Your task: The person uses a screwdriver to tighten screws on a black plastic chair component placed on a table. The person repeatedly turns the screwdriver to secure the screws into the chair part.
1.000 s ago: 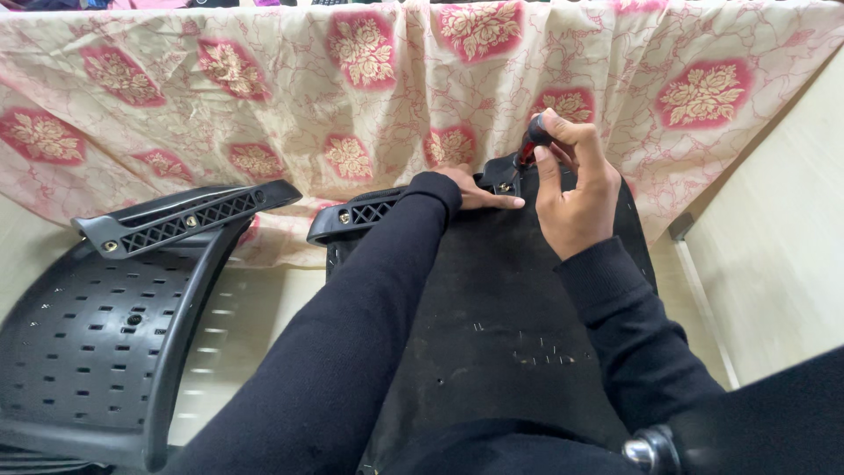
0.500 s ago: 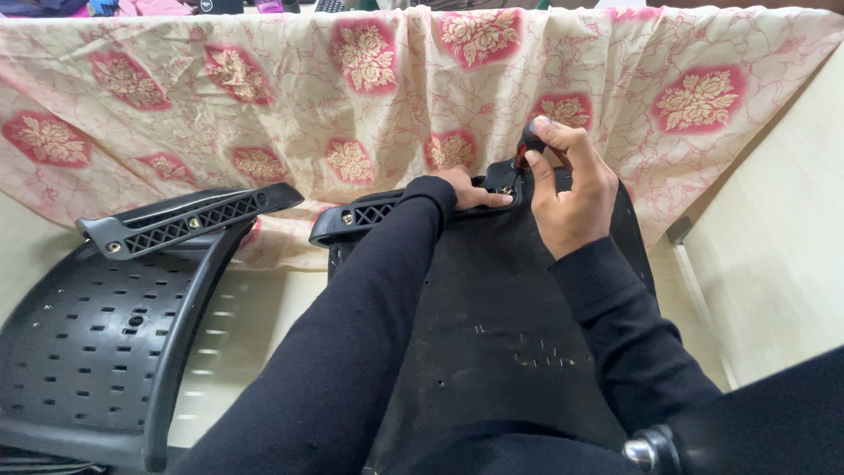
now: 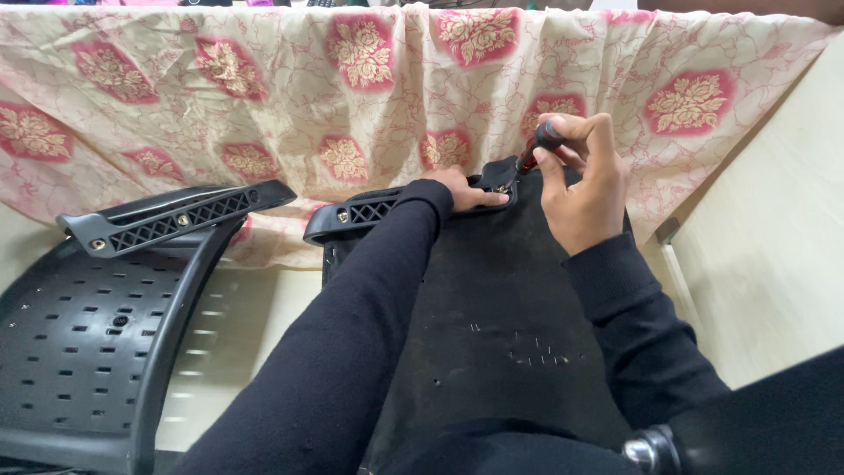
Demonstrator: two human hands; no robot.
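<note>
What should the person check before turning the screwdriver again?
1. Right hand grips the screwdriver handle: ok.
2. Left hand presses down the black armrest near the tip: ok.
3. Tip seated in the screw: cannot tell, too small to see.
4. Left fingers clear of the tip: not ok, they lie right beside it.
5. Black seat panel lies flat under the arms: ok.

A table draped in a floral cloth [image 3: 264, 114] (cream with red flower medallions) carries the black chair seat panel [image 3: 519, 325]; left of that panel lies a perforated black plastic chair [image 3: 79, 352].
</note>
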